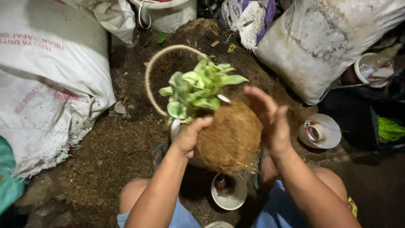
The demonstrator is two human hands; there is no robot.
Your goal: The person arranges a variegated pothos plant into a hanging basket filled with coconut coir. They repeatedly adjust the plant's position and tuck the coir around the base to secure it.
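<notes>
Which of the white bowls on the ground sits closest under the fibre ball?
The white bowl between the knees, directly beneath the coconut-fibre ball. The other white bowl lies off to the right of the right hand, beside the sack.

A garden potting spot: loose soil floor, big white sacks.
</notes>
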